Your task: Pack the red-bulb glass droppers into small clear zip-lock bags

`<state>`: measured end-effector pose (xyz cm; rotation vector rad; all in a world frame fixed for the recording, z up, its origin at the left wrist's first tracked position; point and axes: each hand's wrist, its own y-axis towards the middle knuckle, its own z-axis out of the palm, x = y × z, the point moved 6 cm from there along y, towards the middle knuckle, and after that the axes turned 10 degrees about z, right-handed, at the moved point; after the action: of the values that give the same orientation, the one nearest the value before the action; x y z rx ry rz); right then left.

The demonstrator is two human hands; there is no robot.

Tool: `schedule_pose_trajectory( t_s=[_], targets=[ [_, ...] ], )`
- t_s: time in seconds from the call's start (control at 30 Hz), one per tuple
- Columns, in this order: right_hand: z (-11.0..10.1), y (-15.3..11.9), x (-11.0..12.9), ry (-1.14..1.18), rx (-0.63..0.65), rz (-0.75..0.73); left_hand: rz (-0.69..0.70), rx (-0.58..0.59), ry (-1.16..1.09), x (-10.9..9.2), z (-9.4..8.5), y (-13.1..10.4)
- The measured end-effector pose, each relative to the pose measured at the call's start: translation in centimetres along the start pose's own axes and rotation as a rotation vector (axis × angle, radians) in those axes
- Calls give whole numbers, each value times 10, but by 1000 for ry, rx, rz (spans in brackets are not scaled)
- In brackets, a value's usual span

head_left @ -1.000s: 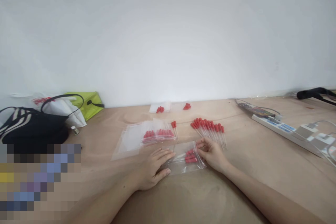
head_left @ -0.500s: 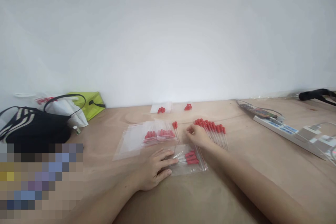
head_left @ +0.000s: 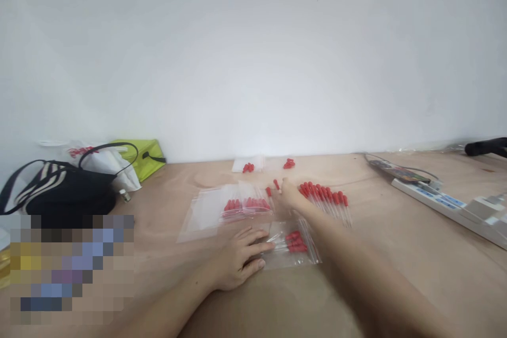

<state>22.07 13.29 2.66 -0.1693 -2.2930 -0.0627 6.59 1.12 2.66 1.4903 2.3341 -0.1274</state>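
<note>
My left hand lies with its fingers spread, its tips on the left end of a clear zip bag. Inside that bag are several glass droppers with red rubber bulbs. Beyond it, my right hand has its fingers pinched at the tube of a single dropper; the fingertips are partly hidden. Another loose dropper lies just left of it. To the right of this hand, a row of droppers lies side by side, bulbs away from me.
Filled zip bags overlap flat bags at left. Further back lie red bulbs on a small bag and more bulbs. A power strip with cables stands right. A black bag and green bag sit left.
My right hand has closed on one of the two loose droppers, which now lies apart from the other. The whole view has shifted slightly; my left hand stays on the bag.
</note>
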Motion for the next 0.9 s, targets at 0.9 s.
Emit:
schedule_pose_trajectory(
  t_s=[0.9],
  targets=[
    [-37, -94, -85, 960, -138, 202, -21, -4, -29, 0, -2, 1]
  ],
)
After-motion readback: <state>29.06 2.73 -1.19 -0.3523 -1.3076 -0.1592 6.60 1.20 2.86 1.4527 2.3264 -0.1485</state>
